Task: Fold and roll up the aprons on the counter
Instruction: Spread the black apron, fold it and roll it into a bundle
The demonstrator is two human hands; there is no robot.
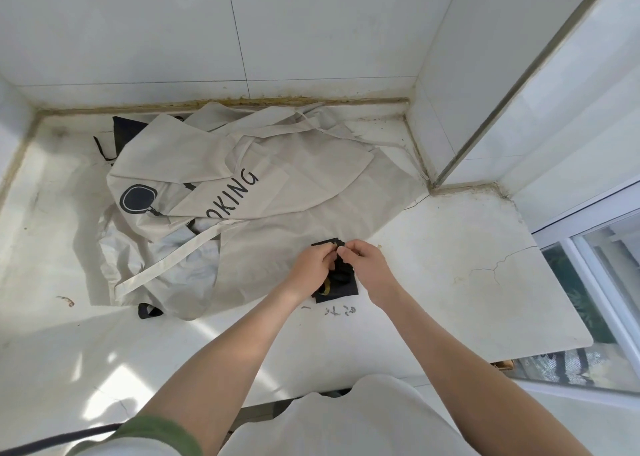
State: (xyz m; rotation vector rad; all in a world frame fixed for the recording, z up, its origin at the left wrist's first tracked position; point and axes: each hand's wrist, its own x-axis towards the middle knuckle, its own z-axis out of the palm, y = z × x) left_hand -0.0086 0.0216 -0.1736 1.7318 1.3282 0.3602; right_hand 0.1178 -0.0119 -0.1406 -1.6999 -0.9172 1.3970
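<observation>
Head view, left hand (pixel 309 265) and right hand (pixel 367 267) pinching strap (pixel 329 242) of small dark folded apron (pixel 343 287), crumpled beige apron (pixel 298 175) behind

We are wearing a loose white top (pixel 349 421), a green sleeve (pixel 156 433) bunching above the left forearm (pixel 221 358); both forearms are showing bare.

On the white stone counter (pixel 450 275), the left hand (pixel 308 265) and right hand (pixel 369 268) meet over a small black folded fabric apron (pixel 343 287), their fingers (pixel 346 251) pinching its black strap (pixel 325 242). To the left and farther back sprawls a crumpled beige cloth apron (pixel 277 178) printed with black letters.
</observation>
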